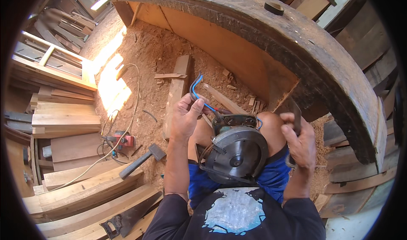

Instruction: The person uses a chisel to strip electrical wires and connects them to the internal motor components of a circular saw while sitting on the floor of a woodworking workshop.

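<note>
A circular saw (237, 155) with a round metal blade rests in my lap, its motor end facing away from me. Blue wire (196, 88) and a darker wire beside it come out of the saw's far left side. My left hand (190, 110) pinches these wires between thumb and fingers, their ends pointing up and away. On the right, my right hand (300, 140) is closed around a dark flat-bladed tool (296, 115), held apart from the wires; its exact kind is unclear. Another bit of blue wire (260, 123) shows at the saw's right side.
A big wooden workbench (271, 28) curves across the far side and right. Sawdust (148, 79) covers the floor. On the left lie a hammer (142, 160), a red power tool (124, 140) with a cord, a handsaw (127, 221) and stacked boards (65, 115). A plank (176, 87) lies ahead.
</note>
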Motion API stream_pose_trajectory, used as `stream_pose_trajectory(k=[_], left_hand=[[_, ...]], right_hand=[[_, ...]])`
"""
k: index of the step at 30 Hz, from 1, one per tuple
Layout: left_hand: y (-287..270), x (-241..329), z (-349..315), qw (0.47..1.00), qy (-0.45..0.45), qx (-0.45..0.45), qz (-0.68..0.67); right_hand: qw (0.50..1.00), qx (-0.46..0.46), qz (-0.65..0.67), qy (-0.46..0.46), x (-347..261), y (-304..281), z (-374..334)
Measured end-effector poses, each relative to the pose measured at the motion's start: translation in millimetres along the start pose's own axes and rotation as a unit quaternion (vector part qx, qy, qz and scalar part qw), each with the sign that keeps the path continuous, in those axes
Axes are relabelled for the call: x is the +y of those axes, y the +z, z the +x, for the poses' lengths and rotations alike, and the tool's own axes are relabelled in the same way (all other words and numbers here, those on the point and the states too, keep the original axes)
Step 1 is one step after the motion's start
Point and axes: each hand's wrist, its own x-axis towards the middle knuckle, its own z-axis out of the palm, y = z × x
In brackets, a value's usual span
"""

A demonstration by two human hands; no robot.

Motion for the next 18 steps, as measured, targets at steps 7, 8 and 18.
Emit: stream_pose_trajectory(k=[7,8,18], left_hand=[[1,-3,3,0.996,-0.024,-0.002,-0.087],[2,-3,3,0.996,-0.021,0.003,-0.092],[-8,6,-10,0.991,-0.020,-0.025,-0.130]], right_hand=[[0.981,0.053,-0.143,0.118,127,-72,-43],[0.966,0.081,-0.217,0.114,150,-78,-48],[0.872,0.055,-0.420,0.246,342,-73,-38]])
